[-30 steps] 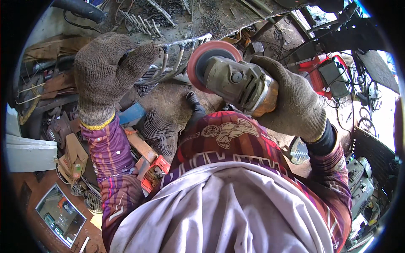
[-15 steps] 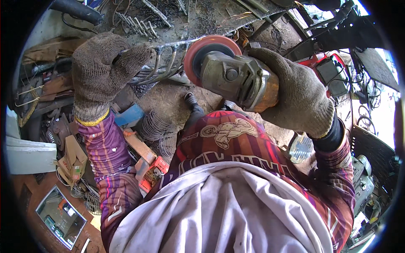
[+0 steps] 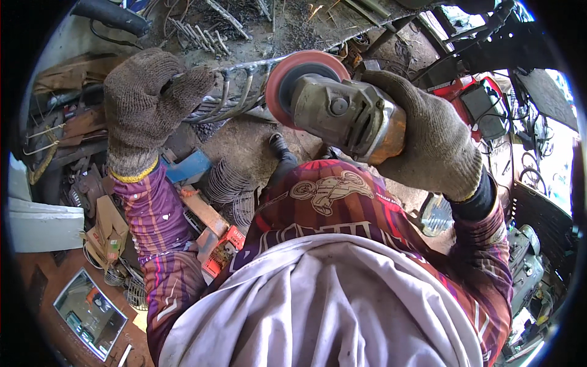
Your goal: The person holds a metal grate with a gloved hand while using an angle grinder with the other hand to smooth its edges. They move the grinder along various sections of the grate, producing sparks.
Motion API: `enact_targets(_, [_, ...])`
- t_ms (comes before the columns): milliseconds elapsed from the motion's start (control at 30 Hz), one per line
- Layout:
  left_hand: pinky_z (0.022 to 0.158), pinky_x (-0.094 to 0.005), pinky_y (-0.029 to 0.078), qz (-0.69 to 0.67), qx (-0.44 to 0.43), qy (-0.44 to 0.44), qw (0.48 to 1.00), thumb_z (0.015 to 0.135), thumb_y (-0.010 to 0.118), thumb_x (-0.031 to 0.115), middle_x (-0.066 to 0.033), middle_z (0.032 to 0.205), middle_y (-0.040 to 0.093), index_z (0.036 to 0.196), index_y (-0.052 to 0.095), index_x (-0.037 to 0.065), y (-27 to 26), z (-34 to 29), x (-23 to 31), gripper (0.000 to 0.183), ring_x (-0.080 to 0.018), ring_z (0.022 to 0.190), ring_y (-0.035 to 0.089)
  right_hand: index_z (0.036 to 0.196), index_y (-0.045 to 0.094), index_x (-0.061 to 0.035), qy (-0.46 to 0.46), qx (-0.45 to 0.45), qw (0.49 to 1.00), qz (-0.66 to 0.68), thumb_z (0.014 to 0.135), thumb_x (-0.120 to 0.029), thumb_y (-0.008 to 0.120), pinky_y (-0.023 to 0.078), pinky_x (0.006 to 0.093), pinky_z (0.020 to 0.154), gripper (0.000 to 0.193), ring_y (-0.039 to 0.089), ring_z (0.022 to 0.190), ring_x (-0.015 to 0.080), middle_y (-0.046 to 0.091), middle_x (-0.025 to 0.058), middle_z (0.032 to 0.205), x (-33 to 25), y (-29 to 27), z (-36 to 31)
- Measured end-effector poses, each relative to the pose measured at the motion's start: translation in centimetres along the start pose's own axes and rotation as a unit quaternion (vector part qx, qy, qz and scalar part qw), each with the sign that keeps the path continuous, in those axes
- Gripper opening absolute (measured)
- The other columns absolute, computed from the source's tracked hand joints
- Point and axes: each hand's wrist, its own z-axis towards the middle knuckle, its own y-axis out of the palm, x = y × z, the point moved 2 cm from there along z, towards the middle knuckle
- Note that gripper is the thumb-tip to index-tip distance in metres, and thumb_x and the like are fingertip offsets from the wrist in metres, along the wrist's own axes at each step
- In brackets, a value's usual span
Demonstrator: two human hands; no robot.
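My left hand (image 3: 147,101), in a brown knit glove, grips the left end of a bent metal wire frame (image 3: 235,92) with several curved bars. An angle grinder (image 3: 345,113) with a grey metal body and a red disc (image 3: 293,76) is held in my right hand (image 3: 431,137), which wears a grey knit glove. The disc's edge meets the frame's top bar just right of my left hand. My torso in a patterned purple-red shirt and a white cloth fills the lower middle.
The dirt floor holds scrap rods (image 3: 202,37), coiled wire (image 3: 229,186), a blue box (image 3: 186,168), orange tools (image 3: 211,235) and cardboard (image 3: 107,235). A red machine (image 3: 474,98) stands at the right, a mirror-like panel (image 3: 88,315) at lower left, a black hose (image 3: 110,15) above.
Both hands, the frame and the grinder have drifted up and slightly left in view. The disc stays against the frame's top bar.
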Motion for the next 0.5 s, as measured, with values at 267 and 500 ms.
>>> enact_targets(267, [0.058, -0.0390, 0.048, -0.027, -0.012, -0.015, 0.999, 0.082, 0.080, 0.036, -0.0094, 0.067, 0.060, 0.075, 0.068, 0.008, 0.0, -0.2, -0.1, 0.031, -0.0288, 0.061, 0.061, 0.135, 0.052, -0.0108, -0.009, -0.008, 1.000, 0.025, 0.067, -0.034, 0.090, 0.057, 0.0423, 0.089, 0.081, 0.069, 0.104, 0.0364, 0.069, 0.0165, 0.115, 0.2, 0.3, -0.1])
enact_targets(500, [0.058, -0.0390, 0.049, -0.010, 0.004, 0.002, 1.000, 0.082, 0.079, 0.036, -0.0092, 0.069, 0.063, 0.078, 0.071, 0.009, -0.2, -0.9, -0.7, 0.029, -0.0291, 0.063, 0.063, 0.136, 0.052, -0.0118, -0.041, 0.007, 0.998, 0.047, 0.067, -0.033, 0.090, 0.057, 0.0427, 0.088, 0.081, 0.068, 0.104, 0.0370, 0.069, 0.0160, 0.114, 0.4, 0.8, 0.2])
